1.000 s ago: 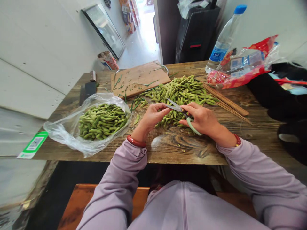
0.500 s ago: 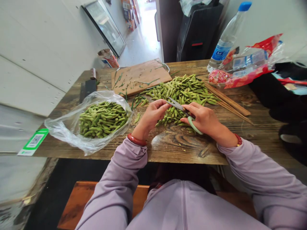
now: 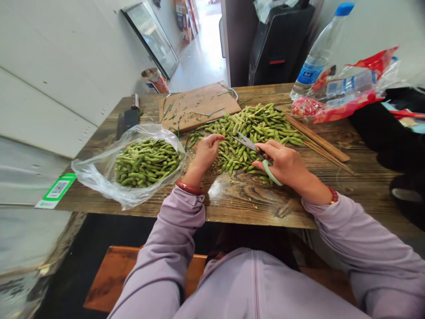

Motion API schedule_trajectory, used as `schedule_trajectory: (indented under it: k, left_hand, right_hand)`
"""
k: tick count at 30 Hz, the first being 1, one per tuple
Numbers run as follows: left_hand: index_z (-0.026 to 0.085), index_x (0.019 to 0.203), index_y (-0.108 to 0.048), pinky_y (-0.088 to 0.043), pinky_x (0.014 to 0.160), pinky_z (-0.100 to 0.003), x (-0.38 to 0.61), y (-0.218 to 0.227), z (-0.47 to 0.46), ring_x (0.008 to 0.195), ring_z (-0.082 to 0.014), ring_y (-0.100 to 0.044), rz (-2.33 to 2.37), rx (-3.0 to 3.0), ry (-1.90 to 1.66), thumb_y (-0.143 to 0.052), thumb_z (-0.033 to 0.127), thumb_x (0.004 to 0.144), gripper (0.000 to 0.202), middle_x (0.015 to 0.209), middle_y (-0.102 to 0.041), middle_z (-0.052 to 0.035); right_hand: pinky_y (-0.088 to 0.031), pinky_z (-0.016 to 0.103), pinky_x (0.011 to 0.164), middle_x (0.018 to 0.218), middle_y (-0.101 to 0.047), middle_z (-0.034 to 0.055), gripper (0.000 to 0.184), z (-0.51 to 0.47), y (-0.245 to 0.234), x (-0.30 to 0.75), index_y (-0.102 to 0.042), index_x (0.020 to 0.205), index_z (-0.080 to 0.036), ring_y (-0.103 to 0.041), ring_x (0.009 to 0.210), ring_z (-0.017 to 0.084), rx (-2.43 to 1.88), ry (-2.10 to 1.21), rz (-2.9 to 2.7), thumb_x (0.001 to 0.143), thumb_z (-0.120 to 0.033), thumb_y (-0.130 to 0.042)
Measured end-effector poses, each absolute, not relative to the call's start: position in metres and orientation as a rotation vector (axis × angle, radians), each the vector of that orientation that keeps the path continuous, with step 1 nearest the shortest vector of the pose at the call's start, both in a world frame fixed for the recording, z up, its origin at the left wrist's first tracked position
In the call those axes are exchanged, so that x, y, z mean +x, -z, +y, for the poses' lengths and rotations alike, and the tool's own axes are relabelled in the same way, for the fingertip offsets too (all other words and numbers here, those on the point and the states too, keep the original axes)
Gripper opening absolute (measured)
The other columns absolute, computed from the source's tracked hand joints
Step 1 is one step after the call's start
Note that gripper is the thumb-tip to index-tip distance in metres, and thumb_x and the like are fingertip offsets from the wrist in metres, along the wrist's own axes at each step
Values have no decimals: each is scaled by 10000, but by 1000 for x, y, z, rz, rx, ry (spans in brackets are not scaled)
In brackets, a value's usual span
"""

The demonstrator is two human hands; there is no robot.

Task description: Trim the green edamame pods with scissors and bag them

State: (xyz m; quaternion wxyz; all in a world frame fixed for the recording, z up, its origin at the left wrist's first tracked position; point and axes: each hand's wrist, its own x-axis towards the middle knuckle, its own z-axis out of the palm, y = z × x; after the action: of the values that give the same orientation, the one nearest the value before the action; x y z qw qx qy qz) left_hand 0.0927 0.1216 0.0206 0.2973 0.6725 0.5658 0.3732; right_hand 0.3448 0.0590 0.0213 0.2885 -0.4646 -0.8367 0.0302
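Soybean pods [image 3: 260,126] lay heaped on the wooden table [image 3: 239,210]. The right hand [image 3: 282,161] gripped scissors [image 3: 248,142] over them; whether the left hand [image 3: 206,153] gripped anything could not be determined. A cutting board [image 3: 199,103] bordered the heap's far side, wooden sticks [image 3: 317,139] its right.

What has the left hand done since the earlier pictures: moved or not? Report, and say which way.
Yes. Judged against the cutting board, the left hand has shifted to the left, away from the blades of the scissors.
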Motion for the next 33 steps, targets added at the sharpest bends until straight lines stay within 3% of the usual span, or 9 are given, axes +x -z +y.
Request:
schedule_trajectory:
  k: [3, 8, 16, 23, 27, 30, 33]
  left_hand:
    - [168, 1016, -774, -496, 877, -299, 95, -16, 121, 916, -194, -681, 1610, 2133, -781, -554, 174, 894, 252, 1016, -770, -90]
    - [194, 1112, -761, -486, 935, -345, 95, -20, 116, 1037, -253, -683, 1727, 2309, -451, -578, 179, 882, 294, 1125, -757, -115]
    - [211, 823, -680, -417, 725, -294, 87, -24, 114, 787, -224, -615, 1739, 2293, -412, -697, 205, 801, 29, 758, -658, -49]
    - [184, 660, -581, -327, 648, -269, 91, -32, 115, 645, -150, -468, 1604, 2114, -735, -722, 183, 758, 172, 639, -541, 6]
    - [163, 703, -595, -326, 591, -233, 95, -38, 111, 597, -98, -439, 1306, 1783, -952, -712, 265, 785, 175, 641, -527, 29]
    - [169, 764, -571, -249, 478, -216, 99, -38, 105, 494, -60, -349, 1102, 1424, -970, -749, 376, 765, 273, 614, -474, 60]
    - [158, 853, -602, -230, 441, -202, 104, -38, 100, 476, -39, -361, 992, 1228, -957, -810, 379, 710, 336, 675, -545, 43]
  right_hand:
    - [-512, 330, 675, 1061, -704, 77, 381, 58, -23, 344, -627, 1259, -201, -678, 801, 219, -1248, -89, -2242, 910, -345, -672]
    - [-521, 350, 695, 1082, -701, 84, 389, 57, -25, 345, -619, 1274, -223, -677, 809, 229, -1259, -130, -2251, 911, -355, -662]
    - [-514, 343, 699, 1073, -699, 84, 380, 58, -23, 345, -620, 1269, -214, -680, 828, 232, -1253, -135, -2255, 916, -350, -654]
    - [-523, 344, 700, 1068, -702, 80, 381, 59, -22, 345, -627, 1262, -211, -683, 824, 232, -1259, -131, -2245, 909, -348, -669]
    - [-534, 352, 710, 1080, -700, 87, 390, 58, -23, 344, -622, 1273, -220, -683, 829, 238, -1269, -145, -2222, 906, -345, -666]
    - [-543, 360, 720, 1106, -697, 96, 411, 59, -23, 344, -616, 1288, -215, -684, 843, 243, -1293, -149, -2209, 902, -347, -671]
    - [-546, 358, 719, 1119, -692, 99, 434, 59, -21, 344, -613, 1294, -207, -685, 841, 240, -1307, -147, -2213, 890, -344, -690]
